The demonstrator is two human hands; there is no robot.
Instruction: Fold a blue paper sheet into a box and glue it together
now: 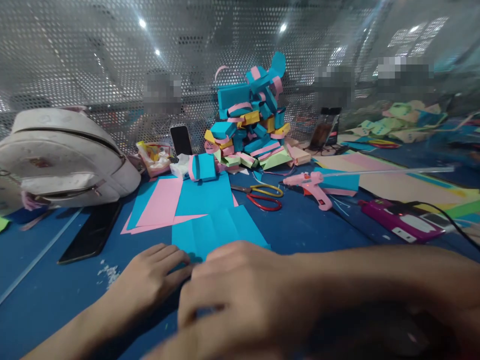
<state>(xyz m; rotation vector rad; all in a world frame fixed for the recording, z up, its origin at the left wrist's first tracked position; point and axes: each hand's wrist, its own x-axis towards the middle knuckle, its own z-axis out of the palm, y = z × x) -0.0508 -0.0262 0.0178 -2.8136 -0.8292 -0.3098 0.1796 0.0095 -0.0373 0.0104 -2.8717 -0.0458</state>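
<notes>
Two bare hands, both nearer than the scissors. Blurry right hand, big and close, fingertips out of sight; cannot tell whether loose or clamped on paper. Right arm, cut off at the right edge; left arm, cut off at the bottom. Near edge of the blue sheet, partly hidden behind the right hand.

Bent, close-together fingers on the left hand, palm down, at the sheet's near left corner; cannot tell whether pinching or just resting. Right hand just beside, knuckles up, with an arm stretched in from the right.

Creased paper for the blue sheet, in front of the scissors and a bit left, lapped over flat pink and blue papers. Behind the scissors, a tall heap of bent blue, pink and yellow paper. Right of the scissors, a pink glue gun with a long, see-through stick. Farther right of them, a shiny purple box. Left of the scissors, a flat black phone and a puffy white bag, cut off at the edge. Far behind the scissors, a gray wall full of tiny holes.
</notes>
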